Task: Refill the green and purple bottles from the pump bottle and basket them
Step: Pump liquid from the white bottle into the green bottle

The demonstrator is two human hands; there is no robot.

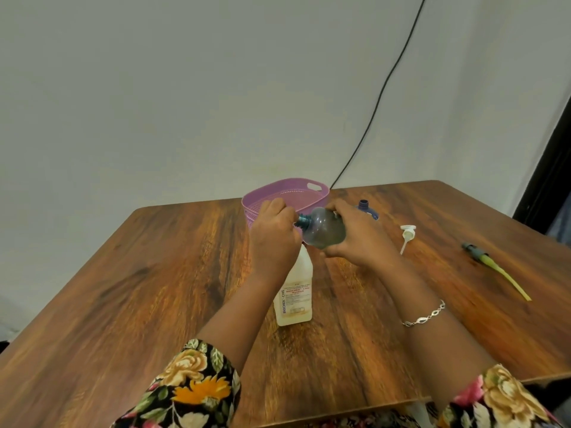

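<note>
Right now both hands are up over the middle of the surface (148,273). Right hand (358,234) is wrapped round the base end of the green bottle (324,228), fingers curled under, thumb on top. It holds the bottle off the surface, tipped on its side w/ the neck pointing left. Left hand (273,234) has fingers bent, tips right at the bottle's teal-green neck. Can't tell whether it actually grips the neck or just touches it.

Bottle body is see-through, smoky grey-green, no cap on.

Pump bottle (295,295) stands upright below the left hand, white w/ a printed label; its top is hidden behind that hand. Its white pump head (407,234) lies on the surface to the right. Farther right lies a green spray top (474,252) w/ a yellowish tube.

Purple bottle (369,210) sits just behind the right hand, neck open, mostly hidden. Pink-purple basket (256,208) is at the far edge, behind both hands.

Silver bracelet (425,318) on the right wrist; floral sleeves.
</note>
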